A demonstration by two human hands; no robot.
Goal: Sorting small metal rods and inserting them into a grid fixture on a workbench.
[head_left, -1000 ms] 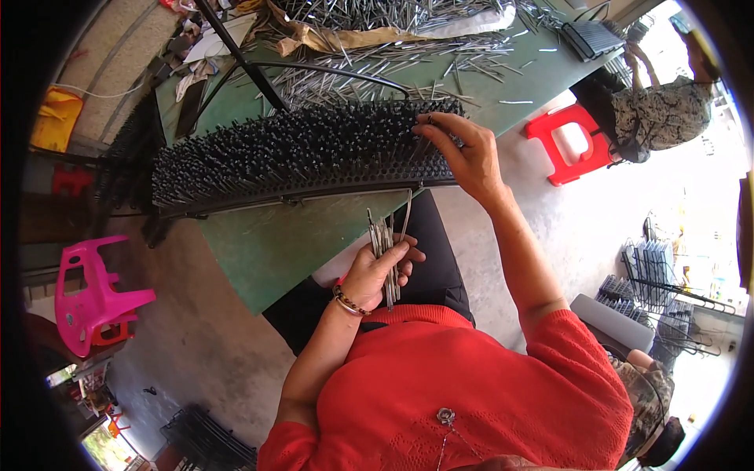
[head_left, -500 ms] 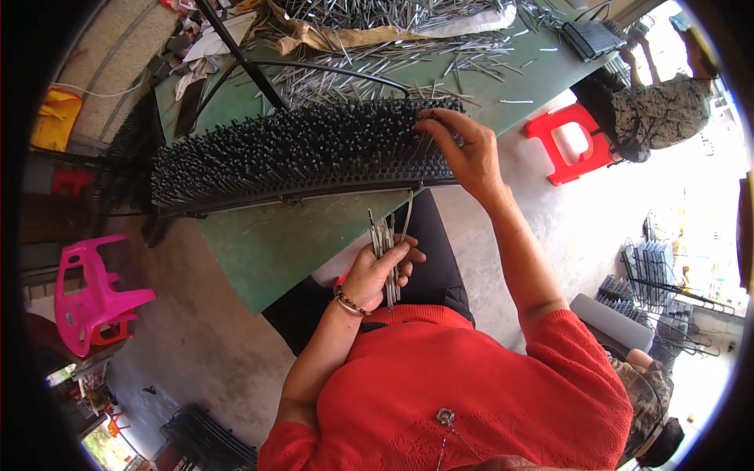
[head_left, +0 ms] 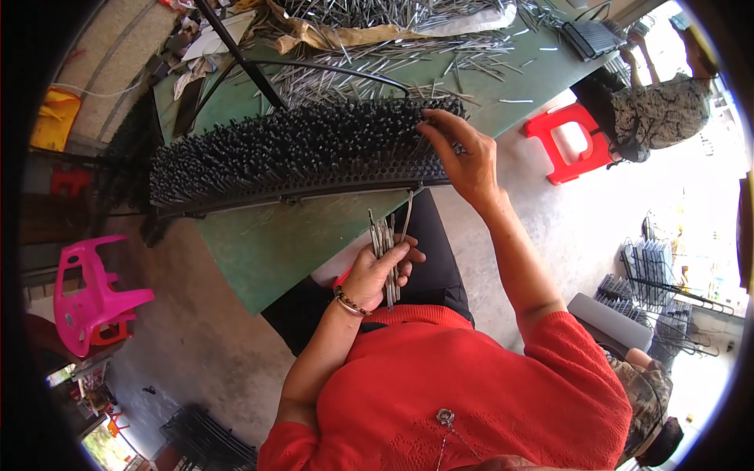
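Note:
My left hand (head_left: pixel 378 271) is closed around a bundle of thin metal strips (head_left: pixel 384 235), held upright below the near edge of a long, slightly curved black rack (head_left: pixel 314 187). One longer, bent strip (head_left: pixel 408 213) leans away from the bundle. Dense rows of dark upright pins (head_left: pixel 275 149) fill most of the rack, while bare holes (head_left: pixel 393 168) show along its near right side. My right hand (head_left: pixel 465 157) reaches over the rack's right end. Its thumb and forefinger are pinched among the pin tops; what they grip is too small and dark to tell.
The rack lies across a green table (head_left: pixel 259 255). Loose metal strips (head_left: pixel 463 63) are heaped at the back beside brown paper (head_left: pixel 338 38). A black metal bar (head_left: pixel 243 63) slants over the table. A red stool (head_left: pixel 569 141) and a person in patterned clothing (head_left: pixel 664 114) are at right; a pink chair (head_left: pixel 82 294) stands left.
My right hand has shifted slightly to the right at the rack's end, and the thin strip beneath its fingers no longer shows clearly. My left hand and its bundle stay in place.

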